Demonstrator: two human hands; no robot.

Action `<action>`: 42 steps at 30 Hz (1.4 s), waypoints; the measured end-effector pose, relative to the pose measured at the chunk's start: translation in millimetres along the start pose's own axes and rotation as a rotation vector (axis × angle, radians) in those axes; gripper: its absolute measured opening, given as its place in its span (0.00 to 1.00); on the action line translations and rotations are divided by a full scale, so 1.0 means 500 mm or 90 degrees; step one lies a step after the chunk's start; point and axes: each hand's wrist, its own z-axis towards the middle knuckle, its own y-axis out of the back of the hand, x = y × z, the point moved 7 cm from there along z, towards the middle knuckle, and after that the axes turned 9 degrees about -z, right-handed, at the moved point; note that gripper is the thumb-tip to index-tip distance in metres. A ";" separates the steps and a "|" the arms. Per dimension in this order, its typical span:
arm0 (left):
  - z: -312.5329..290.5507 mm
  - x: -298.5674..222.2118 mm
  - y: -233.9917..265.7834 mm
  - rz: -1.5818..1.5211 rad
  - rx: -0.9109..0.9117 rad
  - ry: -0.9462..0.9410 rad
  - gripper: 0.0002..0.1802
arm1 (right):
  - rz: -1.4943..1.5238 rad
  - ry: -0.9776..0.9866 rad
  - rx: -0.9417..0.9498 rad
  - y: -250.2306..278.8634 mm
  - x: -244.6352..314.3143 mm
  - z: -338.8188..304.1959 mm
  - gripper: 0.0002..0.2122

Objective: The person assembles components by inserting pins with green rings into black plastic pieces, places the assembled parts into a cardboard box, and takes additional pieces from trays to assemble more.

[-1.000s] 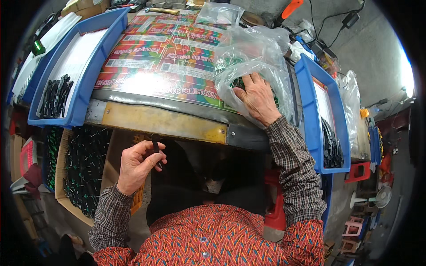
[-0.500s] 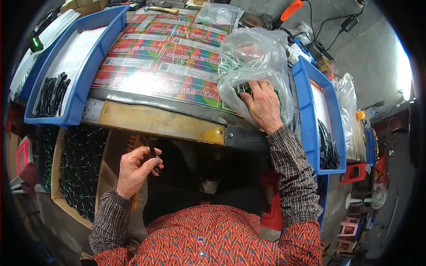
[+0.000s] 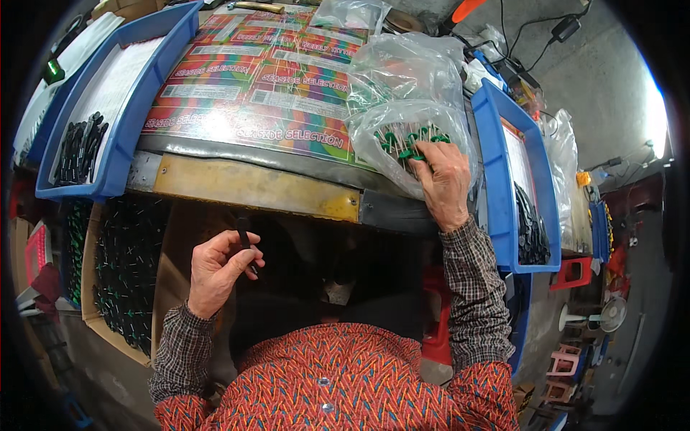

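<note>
Plainly, in the head view, the person's left hand (image 3: 221,269) had its grip closed on a slim black piece (image 3: 245,244), pinched upright between thumb and fingers just off the front edge of the desk (image 3: 259,188). No green showed on that piece, so it seemed not yet joined to anything. Below, left of that hand, a cardboard box (image 3: 172,280) held many black pieces with green bits (image 3: 126,280), which looked already done. Much seemed left: loose green-topped pins (image 3: 392,138) filled the mouth of a clear plastic bag (image 3: 367,140), and plain-looking black pieces lay in the left blue tray (image 3: 133,129) and the right blue tray (image 3: 505,215).

The right hand (image 3: 445,183) had its fingers bent at the bag's opening, against the pins nearest it; whether its grip had one could not be told. The pins lay well apart from the left hand's black piece.
</note>
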 end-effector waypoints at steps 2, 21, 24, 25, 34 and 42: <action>-0.002 0.001 -0.007 -0.011 0.000 -0.005 0.11 | 0.037 -0.027 -0.009 0.002 -0.013 -0.002 0.11; -0.031 0.008 -0.076 0.082 -0.002 -0.006 0.10 | 0.461 -0.257 0.029 0.058 0.048 -0.116 0.11; -0.040 0.023 -0.091 0.049 0.010 -0.007 0.08 | 0.509 -0.265 0.137 0.055 0.104 -0.162 0.10; -0.043 0.030 -0.096 0.030 0.012 0.005 0.08 | 0.510 -0.252 0.164 0.052 0.123 -0.174 0.10; -0.064 0.062 -0.140 -0.044 0.084 0.048 0.09 | 0.509 -0.119 0.280 0.021 0.233 -0.235 0.10; -0.073 0.079 -0.137 0.025 0.050 0.065 0.08 | 0.449 0.037 0.252 0.025 0.276 -0.242 0.11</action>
